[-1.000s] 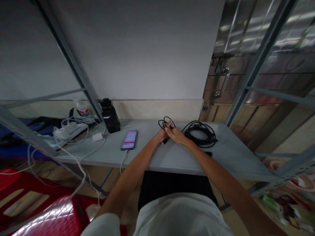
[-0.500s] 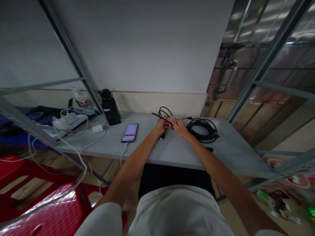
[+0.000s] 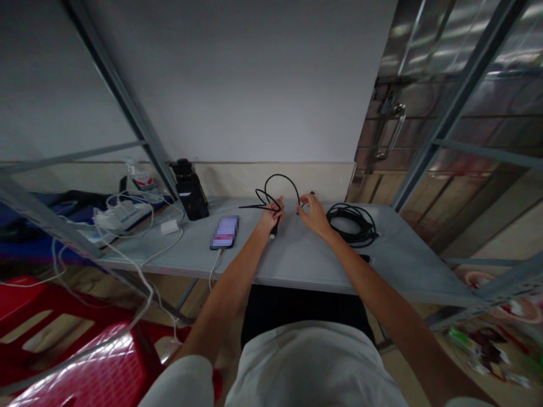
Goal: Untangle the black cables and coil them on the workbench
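Note:
A thin black cable (image 3: 281,175) runs in loose loops between my two hands, above the grey table. My left hand (image 3: 272,215) is closed round its bunched part, and a plug end (image 3: 274,232) hangs below the fingers. With fingertips pinched, my right hand (image 3: 310,210) holds the other stretch of the cable, and a dark end shows just above it. To the right of that hand lies a thick coil of black cable (image 3: 352,225) on the table. A black connector (image 3: 365,258) rests near my right forearm.
A phone (image 3: 224,232) with a white charging cord lies left of my hands. Behind it stands a black bottle-like object (image 3: 189,189). White chargers and a power strip (image 3: 123,215) sit at far left. Red plastic stools (image 3: 97,362) stand below. Metal posts (image 3: 458,107) frame the table (image 3: 407,265).
My hands have moved apart, the right one to the right and slightly up. The cable's loop between them has widened, and its loose end now reaches further left.

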A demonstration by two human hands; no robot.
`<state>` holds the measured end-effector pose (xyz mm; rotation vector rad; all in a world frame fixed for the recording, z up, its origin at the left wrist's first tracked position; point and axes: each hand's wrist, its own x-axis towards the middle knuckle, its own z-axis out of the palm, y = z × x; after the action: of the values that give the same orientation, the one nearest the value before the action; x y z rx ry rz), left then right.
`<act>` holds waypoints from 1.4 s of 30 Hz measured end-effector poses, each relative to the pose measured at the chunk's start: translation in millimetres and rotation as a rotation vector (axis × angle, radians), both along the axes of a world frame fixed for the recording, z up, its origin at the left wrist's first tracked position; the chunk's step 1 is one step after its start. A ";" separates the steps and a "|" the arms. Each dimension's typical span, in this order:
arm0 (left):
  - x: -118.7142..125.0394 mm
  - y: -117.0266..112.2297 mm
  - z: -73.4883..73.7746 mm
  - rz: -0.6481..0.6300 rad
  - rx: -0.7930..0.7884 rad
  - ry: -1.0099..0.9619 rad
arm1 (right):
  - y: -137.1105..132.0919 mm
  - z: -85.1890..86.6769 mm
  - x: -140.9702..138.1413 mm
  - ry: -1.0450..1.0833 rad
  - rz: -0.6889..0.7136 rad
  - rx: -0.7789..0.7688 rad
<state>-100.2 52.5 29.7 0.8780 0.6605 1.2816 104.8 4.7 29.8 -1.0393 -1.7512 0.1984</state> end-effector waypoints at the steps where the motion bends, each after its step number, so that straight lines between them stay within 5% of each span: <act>1: 0.1 -1.0 0.6 0.002 -0.013 -0.020 | 1.1 -4.3 -1.2 -0.012 0.010 -0.020; 8: 9.9 -8.2 5.9 -0.189 -0.146 -0.044 | -1.7 -20.8 -12.1 -0.086 0.252 -0.169; 16: 17.4 -13.5 9.8 -0.232 -0.191 -0.079 | -5.2 -12.3 -13.4 0.024 0.245 -0.212; 21: 16.9 -15.5 8.2 -0.153 -0.182 -0.118 | -13.9 1.0 -13.1 0.134 0.230 -0.252; 25: 16.2 -18.1 10.7 -0.126 -0.196 -0.097 | -22.8 28.8 -7.9 0.171 0.156 -0.089; 30: 16.1 -22.4 13.9 -0.126 -0.203 -0.097 | -17.8 103.0 8.4 0.448 0.194 -0.023; 36: 19.2 -23.2 15.3 -0.065 -0.214 -0.058 | -9.8 245.8 56.5 0.713 0.280 0.036; 42: 15.0 -20.7 14.9 -0.026 -0.256 -0.097 | -23.2 383.2 111.9 0.789 0.324 0.312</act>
<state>-85.2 31.7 44.6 0.6087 0.7155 1.1783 216.7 -18.4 413.0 -0.3548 -1.1556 0.4527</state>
